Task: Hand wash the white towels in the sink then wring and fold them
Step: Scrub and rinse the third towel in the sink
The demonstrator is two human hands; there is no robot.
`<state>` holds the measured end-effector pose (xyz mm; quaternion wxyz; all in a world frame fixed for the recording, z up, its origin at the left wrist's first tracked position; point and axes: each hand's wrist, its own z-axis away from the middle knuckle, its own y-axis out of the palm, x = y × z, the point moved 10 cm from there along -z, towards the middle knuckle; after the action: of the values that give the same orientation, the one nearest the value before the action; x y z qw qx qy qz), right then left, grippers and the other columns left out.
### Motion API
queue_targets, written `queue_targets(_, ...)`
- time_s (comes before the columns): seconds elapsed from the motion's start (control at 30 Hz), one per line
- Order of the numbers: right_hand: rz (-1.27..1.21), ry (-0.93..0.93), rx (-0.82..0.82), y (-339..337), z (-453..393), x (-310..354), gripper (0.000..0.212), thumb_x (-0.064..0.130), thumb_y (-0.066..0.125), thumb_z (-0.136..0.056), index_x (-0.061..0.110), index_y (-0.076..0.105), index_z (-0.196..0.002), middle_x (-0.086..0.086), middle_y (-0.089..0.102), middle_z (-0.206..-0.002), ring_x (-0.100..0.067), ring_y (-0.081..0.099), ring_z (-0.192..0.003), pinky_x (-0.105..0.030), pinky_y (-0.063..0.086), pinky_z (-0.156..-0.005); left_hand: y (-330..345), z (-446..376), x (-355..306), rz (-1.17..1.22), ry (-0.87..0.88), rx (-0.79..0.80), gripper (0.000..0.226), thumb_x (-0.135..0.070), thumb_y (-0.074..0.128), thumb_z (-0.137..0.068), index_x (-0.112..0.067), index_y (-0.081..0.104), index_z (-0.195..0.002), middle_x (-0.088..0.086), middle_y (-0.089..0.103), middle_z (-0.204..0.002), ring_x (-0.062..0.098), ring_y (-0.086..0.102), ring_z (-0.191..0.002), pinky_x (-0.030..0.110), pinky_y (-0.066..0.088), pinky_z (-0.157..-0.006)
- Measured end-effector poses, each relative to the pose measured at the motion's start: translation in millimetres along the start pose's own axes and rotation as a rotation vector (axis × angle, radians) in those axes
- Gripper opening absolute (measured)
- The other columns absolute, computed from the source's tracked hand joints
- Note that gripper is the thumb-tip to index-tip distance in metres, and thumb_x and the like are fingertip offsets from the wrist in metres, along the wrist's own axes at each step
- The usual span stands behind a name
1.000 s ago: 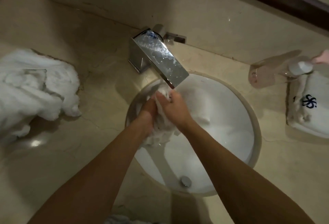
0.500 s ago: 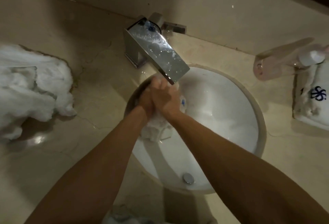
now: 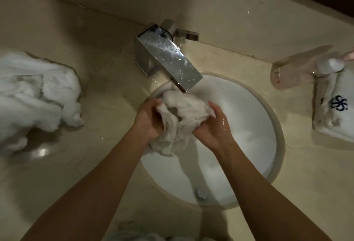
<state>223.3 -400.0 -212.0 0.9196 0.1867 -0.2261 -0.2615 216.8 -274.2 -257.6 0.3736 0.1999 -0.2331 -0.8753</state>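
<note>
A wet white towel (image 3: 181,114) is bunched up over the left part of the round white sink (image 3: 254,131), just under the spout of the chrome faucet (image 3: 168,58). My left hand (image 3: 148,119) grips its left side with curled fingers. My right hand (image 3: 212,127) grips its right side, thumb up. A loose end of the towel hangs down between my wrists. A heap of white towels (image 3: 36,95) lies on the counter at the far left.
The beige marble counter (image 3: 86,164) surrounds the sink. At the right edge a folded white towel with a dark blue monogram (image 3: 337,110) lies beside a small bottle (image 3: 329,65). The sink's drain (image 3: 200,193) is near the front. More white cloth (image 3: 134,233) shows at the bottom edge.
My hands were pressed close together on the towel under the spout; now they have pulled apart, and the towel is spread between them.
</note>
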Motion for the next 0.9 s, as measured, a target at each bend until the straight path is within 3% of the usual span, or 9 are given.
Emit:
queue_targets(0.07,0.035,0.099,-0.027,-14.0,8.3,-12.8,0.056,0.042,0.055,-0.096,0.005,0.058,-0.138,-0.015,0.058,-0.141,-0.027,0.057,-0.126,-0.037,0.044,-0.108,-13.9,1.3,13.8,0.139,-0.017,-0.05,0.025,-0.027,0.054,-0.09,-0.006,0.066,-0.092,0.012,0.069,-0.076,0.024,0.068,-0.067,0.028,0.055,-0.068)
queue_targets(0.2,0.125,0.187,-0.153,-24.6,8.2,-32.1,0.048,0.042,0.056,-0.099,0.001,0.068,-0.122,-0.017,0.068,-0.122,-0.027,0.062,-0.107,-0.027,0.053,-0.081,-17.8,5.7,48.6,0.058,-0.149,-0.074,0.054,-0.051,0.044,-0.096,-0.008,0.063,-0.121,0.018,0.066,-0.108,0.024,0.066,-0.092,0.03,0.058,-0.071)
queue_targets(0.23,0.13,0.147,-0.184,-23.9,4.3,-28.6,0.045,0.035,0.059,-0.099,0.0,0.065,-0.126,-0.019,0.066,-0.126,-0.029,0.063,-0.113,-0.032,0.056,-0.087,-14.0,9.3,51.4,-0.008,-0.17,-0.041,0.051,-0.051,0.045,-0.095,-0.01,0.068,-0.114,0.014,0.064,-0.107,0.029,0.057,-0.114,0.023,0.055,-0.069)
queue_targets(0.27,0.156,0.084,-0.211,-22.5,1.2,-22.6,0.039,0.029,0.06,-0.098,-0.001,0.064,-0.124,-0.02,0.066,-0.125,-0.029,0.065,-0.113,-0.035,0.056,-0.088,-11.2,12.2,51.0,-0.067,-0.175,-0.037,0.045,-0.05,0.046,-0.094,-0.013,0.07,-0.107,0.011,0.062,-0.103,0.006,0.03,-0.089,0.019,0.051,-0.062)
queue_targets(0.4,0.758,-0.318,-0.18,25.3,9.7,12.0,0.014,0.021,0.057,-0.1,0.013,0.068,-0.097,-0.01,0.072,-0.091,-0.02,0.069,-0.079,-0.029,0.058,-0.065,-4.1,7.7,8.6,-0.255,0.109,-0.222,0.036,-0.041,0.048,-0.098,-0.009,0.065,-0.102,0.014,0.066,-0.093,0.03,0.066,-0.089,0.035,0.053,-0.076)
queue_targets(0.5,1.193,-0.522,-0.11,62.8,3.2,19.1,0.025,0.033,0.053,-0.103,0.014,0.064,-0.114,-0.008,0.071,-0.105,-0.025,0.067,-0.098,-0.041,0.056,-0.086,23.5,6.6,-4.4,-0.32,0.226,-0.24,0.045,-0.033,0.035,-0.107,-0.002,0.051,-0.135,0.02,0.057,-0.128,0.034,0.05,-0.129,0.039,0.044,-0.101)
queue_targets(0.63,1.159,-0.486,-0.393,53.2,-23.9,47.4,0.044,0.042,0.044,-0.103,0.005,0.06,-0.119,-0.017,0.066,-0.115,-0.034,0.061,-0.11,-0.047,0.049,-0.097,40.1,5.3,1.1,-0.52,0.229,-0.196,0.055,-0.053,0.022,-0.104,-0.016,0.058,-0.124,0.008,0.065,-0.109,0.023,0.062,-0.104,0.03,0.051,-0.081)
queue_targets(0.77,1.417,-0.538,-0.22,89.8,-19.4,17.4,0.046,0.042,0.043,-0.1,0.004,0.066,-0.108,-0.021,0.068,-0.108,-0.037,0.063,-0.104,-0.047,0.049,-0.09,19.7,-13.5,-19.8,-0.251,0.267,-0.113,0.033,-0.028,0.041,-0.104,-0.011,0.068,-0.096,0.0,0.069,-0.078,0.009,0.065,-0.079,0.02,0.048,-0.072)
queue_targets(0.9,1.495,-0.382,-0.499,45.7,-45.2,42.1,0.039,0.03,0.045,-0.102,-0.002,0.065,-0.11,-0.024,0.068,-0.111,-0.04,0.064,-0.108,-0.048,0.052,-0.092,14.1,-17.9,-16.5,-0.622,0.229,-0.209,0.045,-0.042,0.043,-0.103,-0.017,0.062,-0.071,0.001,0.061,-0.071,0.019,0.058,-0.074,0.028,0.043,-0.067)
